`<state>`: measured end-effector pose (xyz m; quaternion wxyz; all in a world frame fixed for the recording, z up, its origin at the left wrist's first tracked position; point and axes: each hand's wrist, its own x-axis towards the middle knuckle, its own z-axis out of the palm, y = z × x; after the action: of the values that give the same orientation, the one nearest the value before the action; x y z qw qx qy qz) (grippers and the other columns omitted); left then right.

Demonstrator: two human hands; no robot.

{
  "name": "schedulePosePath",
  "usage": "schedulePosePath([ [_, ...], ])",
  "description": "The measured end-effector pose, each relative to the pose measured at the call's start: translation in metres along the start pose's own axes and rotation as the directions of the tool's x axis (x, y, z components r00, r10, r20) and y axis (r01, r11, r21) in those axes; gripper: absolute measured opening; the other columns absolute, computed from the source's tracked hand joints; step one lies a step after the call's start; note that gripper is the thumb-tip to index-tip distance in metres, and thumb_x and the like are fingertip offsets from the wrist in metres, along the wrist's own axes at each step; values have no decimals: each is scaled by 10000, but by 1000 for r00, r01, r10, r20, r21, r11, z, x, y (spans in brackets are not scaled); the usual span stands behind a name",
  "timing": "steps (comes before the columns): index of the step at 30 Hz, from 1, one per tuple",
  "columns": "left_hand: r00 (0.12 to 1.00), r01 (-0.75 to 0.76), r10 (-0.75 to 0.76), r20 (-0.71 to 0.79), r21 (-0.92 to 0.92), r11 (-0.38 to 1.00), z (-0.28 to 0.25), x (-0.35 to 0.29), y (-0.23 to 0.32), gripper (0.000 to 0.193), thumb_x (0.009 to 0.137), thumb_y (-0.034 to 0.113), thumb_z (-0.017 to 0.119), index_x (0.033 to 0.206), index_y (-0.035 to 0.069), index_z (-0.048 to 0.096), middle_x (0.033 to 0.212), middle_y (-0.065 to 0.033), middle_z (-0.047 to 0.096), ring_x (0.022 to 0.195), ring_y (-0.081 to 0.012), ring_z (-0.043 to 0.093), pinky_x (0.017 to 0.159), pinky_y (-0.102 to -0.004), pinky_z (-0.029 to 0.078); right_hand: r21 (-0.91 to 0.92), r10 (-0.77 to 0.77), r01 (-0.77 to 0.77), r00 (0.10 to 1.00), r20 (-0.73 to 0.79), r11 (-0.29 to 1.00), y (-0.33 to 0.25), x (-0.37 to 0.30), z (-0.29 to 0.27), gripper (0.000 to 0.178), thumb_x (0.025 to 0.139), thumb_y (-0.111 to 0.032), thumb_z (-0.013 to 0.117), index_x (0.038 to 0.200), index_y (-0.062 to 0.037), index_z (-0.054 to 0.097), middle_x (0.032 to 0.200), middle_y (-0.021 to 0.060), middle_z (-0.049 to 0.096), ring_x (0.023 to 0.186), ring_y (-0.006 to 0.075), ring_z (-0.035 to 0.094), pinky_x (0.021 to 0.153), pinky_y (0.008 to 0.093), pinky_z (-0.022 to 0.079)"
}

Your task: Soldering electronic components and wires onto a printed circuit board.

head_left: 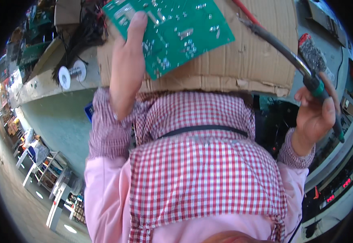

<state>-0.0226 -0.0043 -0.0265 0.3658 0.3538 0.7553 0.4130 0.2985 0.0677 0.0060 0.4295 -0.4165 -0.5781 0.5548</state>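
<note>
Number displays: three, red, lit, set apart in a slanting row from lower left to upper right. Location: front of a dark equipment unit (339, 190), lower right of the view. Characters: small groups of glowing digits (347, 182), blurred, values too indistinct to read. Other lettering: none legible on anything in view.

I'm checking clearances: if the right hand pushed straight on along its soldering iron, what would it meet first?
Led by the soldering iron, probably the cardboard beside the green board; the board's right edge lies close to that line, and depth is unclear.
</note>
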Motion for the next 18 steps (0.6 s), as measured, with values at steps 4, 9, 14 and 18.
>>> schedulePosePath([
  [4,995,75,-88,-47,-230,970,-3,6,-11,487,921,448,514,1060,-10,603,863,-54,619,781,-117,570,734,-258,456,55,54,-51,997,-46,997,9,0,0,578,860,-349,466,1189,124,513,747,156,619,589,161,550,596,317,504],
  [9,998,35,-58,-39,-428,903,0,-1,-18,407,949,349,502,1164,4,522,1018,-102,654,807,-161,681,650,-243,579,103,86,-81,995,-41,991,14,-11,4,563,857,-345,466,1193,104,518,768,152,622,598,171,545,608,334,494],
  [14,997,-21,-12,-71,-447,894,3,-4,-22,413,952,350,494,1199,19,504,1043,-108,647,814,-166,680,661,-244,581,139,101,-94,994,-43,986,23,-13,8,537,858,-328,460,1194,86,526,739,133,596,609,178,532,608,340,479],
  [18,994,20,-71,-88,-481,876,9,-9,-14,420,941,396,518,1121,20,568,951,-50,642,797,-82,618,680,-211,507,113,104,-99,994,-36,989,25,-13,14,540,858,-337,464,1194,80,530,747,138,597,613,179,536,612,351,487],
])
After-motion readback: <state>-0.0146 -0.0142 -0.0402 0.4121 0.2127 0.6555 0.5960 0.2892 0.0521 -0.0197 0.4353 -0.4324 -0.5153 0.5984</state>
